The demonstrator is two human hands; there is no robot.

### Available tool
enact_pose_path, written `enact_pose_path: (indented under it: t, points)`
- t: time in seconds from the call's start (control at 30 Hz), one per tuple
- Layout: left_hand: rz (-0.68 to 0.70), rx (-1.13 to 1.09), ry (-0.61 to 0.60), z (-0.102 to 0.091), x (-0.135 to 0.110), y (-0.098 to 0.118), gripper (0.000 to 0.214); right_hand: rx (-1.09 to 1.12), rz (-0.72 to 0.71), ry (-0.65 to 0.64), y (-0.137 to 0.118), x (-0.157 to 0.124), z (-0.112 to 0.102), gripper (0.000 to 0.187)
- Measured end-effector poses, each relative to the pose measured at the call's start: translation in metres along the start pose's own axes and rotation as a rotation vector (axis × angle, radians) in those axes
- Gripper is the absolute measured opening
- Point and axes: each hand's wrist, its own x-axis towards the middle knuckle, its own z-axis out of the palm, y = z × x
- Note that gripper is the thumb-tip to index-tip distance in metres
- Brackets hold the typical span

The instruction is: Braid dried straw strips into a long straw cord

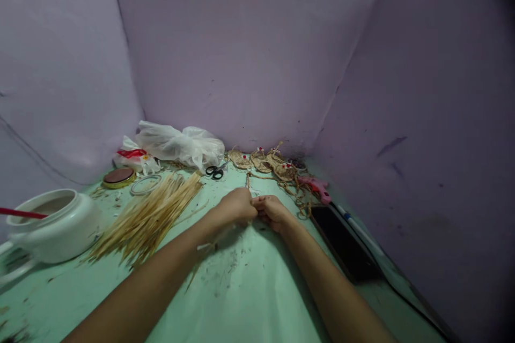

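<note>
My left hand (238, 206) and my right hand (273, 211) meet knuckle to knuckle over the green table (257, 289), both with fingers curled shut. A thin strand of jute twine (248, 181) rises from between them and runs back toward the twine pieces behind. What else the fingers pinch is hidden. A bundle of pale thin sticks (148, 217) lies just left of my left forearm.
Small woven jute shapes with red dots (267, 161) and loose twine lie by the back wall. Black scissors (215, 172), a crumpled plastic bag (181, 144), a round tin lid (118, 177), a white pot (54, 225), a pink glue gun (316, 186) and a dark phone (341, 241) surround the hands.
</note>
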Motion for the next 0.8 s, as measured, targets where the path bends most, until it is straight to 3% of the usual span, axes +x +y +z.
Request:
enact_pose_path:
  t: [0.13,0.23,0.33,0.4,0.5,0.63,0.8]
  points:
    - [-0.146,-0.258,0.071,-0.021,0.014,-0.014,0.016,0.022,0.029,-0.100,-0.003,0.000,-0.005,0.008]
    - [-0.233,-0.396,-0.077,-0.016,0.020,-0.018,0.016,0.037,0.050,-0.124,-0.003,-0.001,-0.007,0.008]
    - [-0.235,-0.609,-0.276,-0.003,0.022,-0.020,0.010,0.035,0.055,-0.121,-0.003,0.000,-0.007,0.006]
    - [-0.224,-0.697,-0.325,0.003,0.023,-0.020,0.010,0.017,0.052,-0.116,-0.002,0.000,-0.006,0.008]
    - [-0.238,-0.561,-0.231,0.007,0.023,-0.020,0.015,-0.111,-0.006,-0.040,0.001,0.003,-0.002,0.008]
    - [-0.261,-0.288,-0.065,0.011,0.024,-0.017,0.012,-0.560,-0.154,0.204,0.002,0.002,0.005,0.010]
    - [-0.181,-0.311,0.008,0.019,0.027,-0.019,0.008,-1.096,-0.244,0.433,-0.008,-0.014,0.011,0.018]
